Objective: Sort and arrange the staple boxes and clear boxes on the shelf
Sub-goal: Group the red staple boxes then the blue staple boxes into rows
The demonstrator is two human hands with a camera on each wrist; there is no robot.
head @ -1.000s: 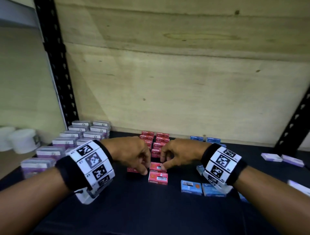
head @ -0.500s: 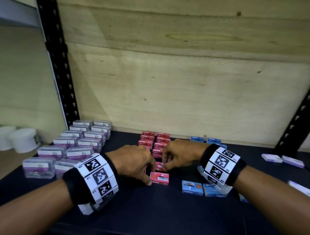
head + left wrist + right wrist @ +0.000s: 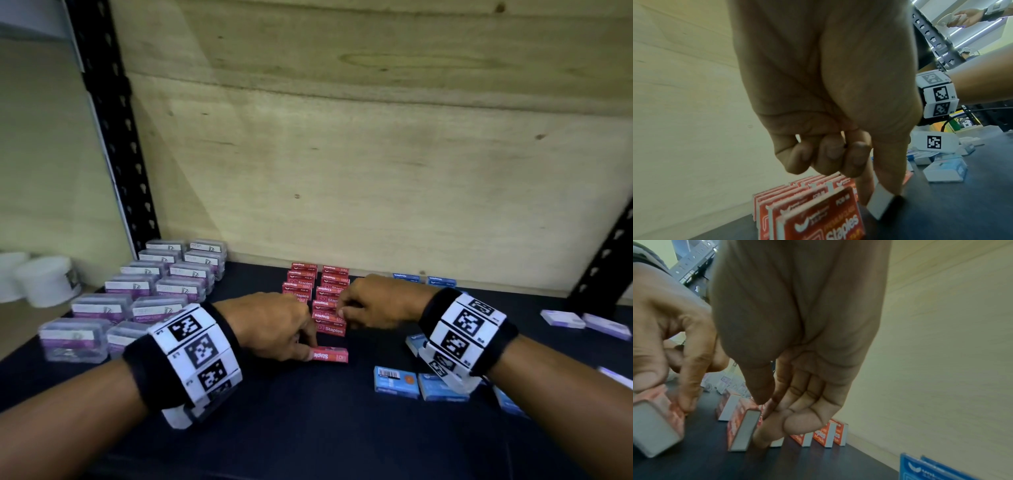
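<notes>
Left hand point(image 3: 274, 325) pinching loose red box point(image 3: 330, 354) — right hand point(image 3: 373, 305) grip on row-front red box point(image 3: 330, 329), fingertips hidden.

Blue boxes point(image 3: 442, 387) half under right wrist; purple labels blurred.

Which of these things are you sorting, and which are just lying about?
Being sorted:
- small red cardboard staple boxes
- small blue cardboard staple boxes
- clear plastic boxes with purple labels
- flat pale purple boxes

Lying about:
- white round tubs
</notes>
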